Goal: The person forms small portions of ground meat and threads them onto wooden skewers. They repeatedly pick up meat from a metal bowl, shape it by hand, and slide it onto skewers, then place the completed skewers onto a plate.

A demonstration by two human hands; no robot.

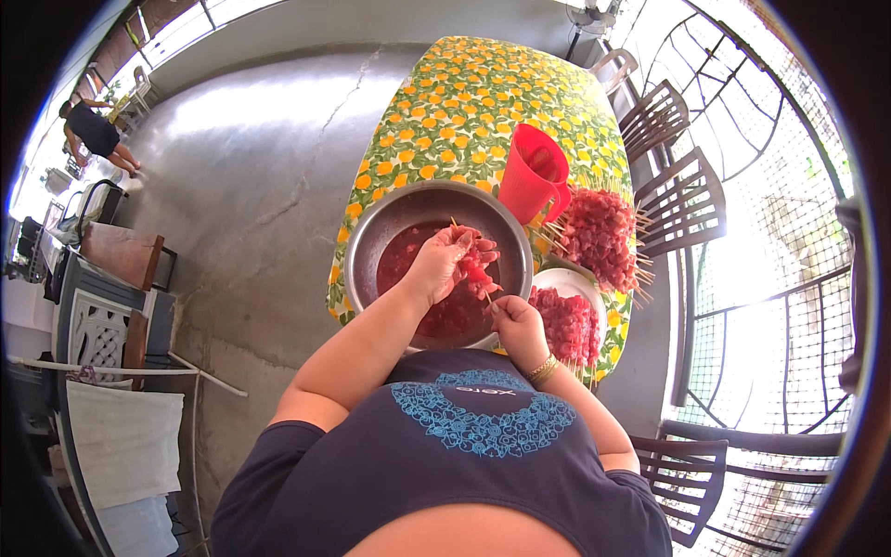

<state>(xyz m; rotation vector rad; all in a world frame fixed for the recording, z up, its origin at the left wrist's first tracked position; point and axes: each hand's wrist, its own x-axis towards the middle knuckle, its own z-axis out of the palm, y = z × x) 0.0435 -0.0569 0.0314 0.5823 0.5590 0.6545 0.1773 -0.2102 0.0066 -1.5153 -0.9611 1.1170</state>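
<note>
Over a wide metal basin [364, 243] I hold a skewer of raw red meat [477, 275] on a thin wooden stick. My left hand [447, 258] is closed around the upper part, its fingers pressed on the meat near the stick's tip. The stick's lower end is pinched in my right hand [518, 327], at the basin's near right rim. Loose meat in reddish liquid [408, 249] lies in the basin. To the right, a white plate [568, 280] carries several meat skewers [568, 327]. Beyond it a larger pile of skewers [599, 238] is stacked, stick ends poking outward.
A red plastic pitcher [527, 186] stands behind the basin on a lemon-patterned tablecloth [464, 102]. Wooden chairs [682, 200] line the table's right side, beside a mesh-covered grille [770, 306]. Far left, a person [93, 130] in dark clothes stands by furniture. White cloths [125, 441] hang nearer.
</note>
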